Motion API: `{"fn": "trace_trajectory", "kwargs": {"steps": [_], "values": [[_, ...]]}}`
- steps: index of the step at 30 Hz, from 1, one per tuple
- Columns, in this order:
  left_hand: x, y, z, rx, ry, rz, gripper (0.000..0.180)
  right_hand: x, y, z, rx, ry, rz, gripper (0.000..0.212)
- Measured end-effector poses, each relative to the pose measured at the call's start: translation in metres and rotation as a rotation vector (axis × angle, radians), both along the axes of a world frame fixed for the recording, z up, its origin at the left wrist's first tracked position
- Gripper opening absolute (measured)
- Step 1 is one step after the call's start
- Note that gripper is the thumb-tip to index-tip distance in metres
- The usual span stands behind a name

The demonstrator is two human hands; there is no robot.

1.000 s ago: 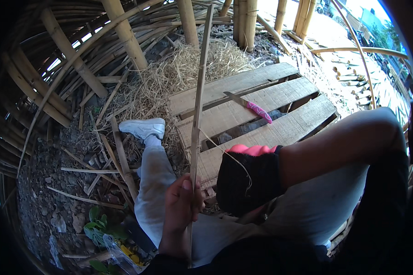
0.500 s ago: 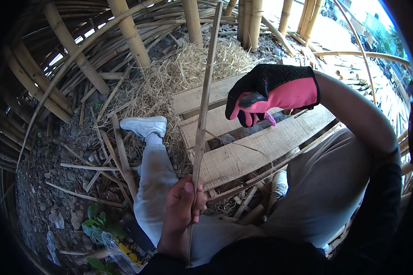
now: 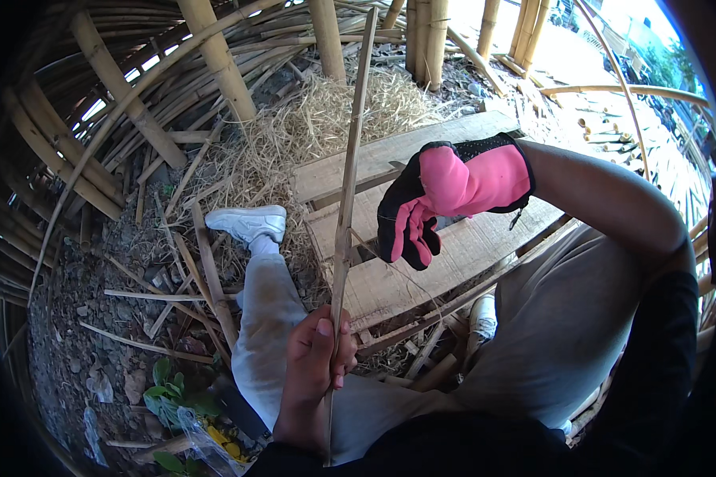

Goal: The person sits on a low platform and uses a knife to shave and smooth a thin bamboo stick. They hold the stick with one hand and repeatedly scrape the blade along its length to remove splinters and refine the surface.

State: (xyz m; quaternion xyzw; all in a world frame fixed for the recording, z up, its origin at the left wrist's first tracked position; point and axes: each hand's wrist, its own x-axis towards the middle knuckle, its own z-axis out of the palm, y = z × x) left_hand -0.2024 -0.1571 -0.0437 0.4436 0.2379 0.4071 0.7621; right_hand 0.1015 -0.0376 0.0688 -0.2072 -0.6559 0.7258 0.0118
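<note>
My bare left hand (image 3: 320,350) is closed around the lower part of a long split bamboo strip (image 3: 348,179). The strip stands nearly upright, its top end reaching past the straw. A thin fibre (image 3: 402,274) hangs off the strip's side toward the boards. To the right of the strip is my right hand (image 3: 453,199), in a pink and black glove. Its fingers droop downward, loosely bent and apart, over a low wooden slatted platform (image 3: 469,246), and I see nothing held in them. The palm side is partly hidden.
Straw-like shavings (image 3: 334,111) pile up beyond the platform. Bamboo posts (image 3: 219,60) and stacked poles stand at the back. Loose bamboo pieces (image 3: 215,278) lie left, by my shoe (image 3: 247,222). A leafy plant (image 3: 163,393) and clear plastic (image 3: 207,437) are at lower left.
My right hand has turned over and dropped slightly toward the strip, its fingers now hanging lower. The left hand keeps its hold, with the strip almost still.
</note>
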Motion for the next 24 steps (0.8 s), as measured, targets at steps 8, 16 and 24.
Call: {"fn": "trace_trajectory", "kwargs": {"steps": [8,16,24], "values": [[0.000,0.000,-0.001,0.011,0.010,-0.002,0.040,-0.001,-0.016,0.028,0.746,-0.023,0.226,0.050],[0.002,0.000,0.000,0.005,0.018,-0.006,0.040,0.008,-0.009,0.020,0.664,-0.059,0.236,0.056],[0.002,0.001,-0.001,-0.003,0.016,-0.005,0.040,-0.001,-0.016,0.024,0.778,-0.062,0.107,0.038]]}}
